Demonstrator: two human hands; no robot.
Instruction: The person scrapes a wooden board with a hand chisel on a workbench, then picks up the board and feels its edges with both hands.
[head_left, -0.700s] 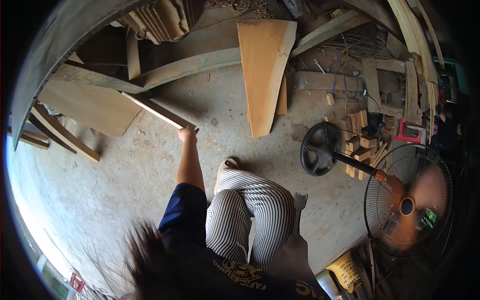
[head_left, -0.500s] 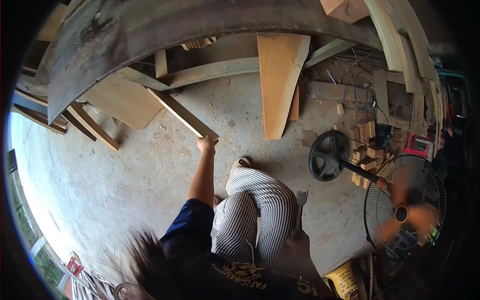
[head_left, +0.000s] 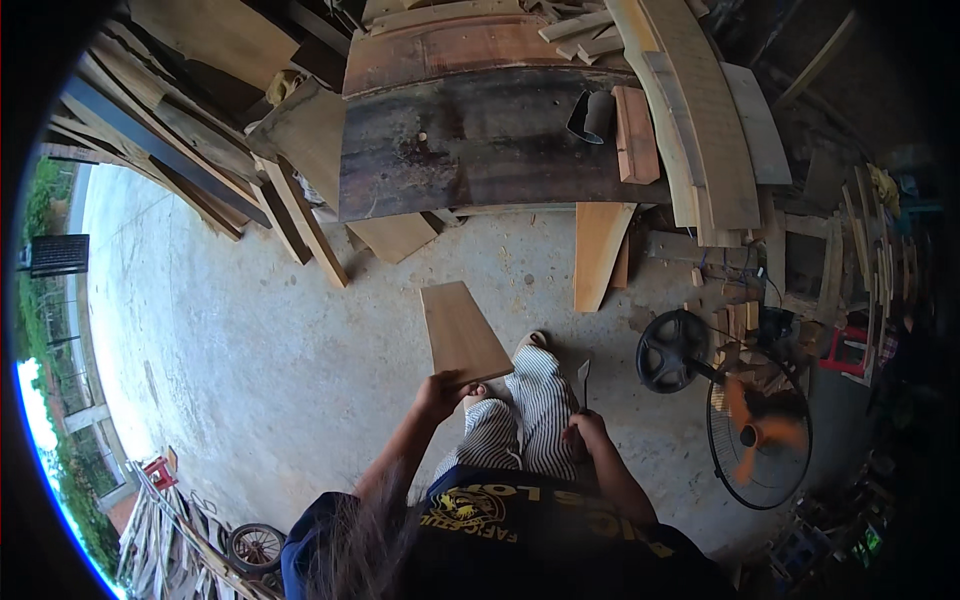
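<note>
Standing clear of the long planks (head_left: 305,225) at the left, the tapered board (head_left: 465,335) has come in nearer to the body: moments ago the reaching arm held it well out, thin edge upward, and now its broad face lies to view, wide end toward the person. By judgement, this means one hand alone now controls the piece, brought round where its surface can be looked over. The left hand (head_left: 437,397) is pinching the board's wide end at the near left corner, fingers curled in at that edge; the thumb's exact place cannot be told. The board is above the floor (head_left: 270,330), just in front of the feet, apart from the dark tabletop (head_left: 520,130) beyond, which has come into fuller view as the camera's aim has shifted. Farther right, the right hand (head_left: 586,430) remains wrapped around the handle of a flat-bladed tool (head_left: 584,372), its blade pointing away from the body; the hand is in front of the striped trousers (head_left: 540,405), and whether it rests on them is unclear. At the far right, the fan (head_left: 760,435) stands well apart from both hands.
</note>
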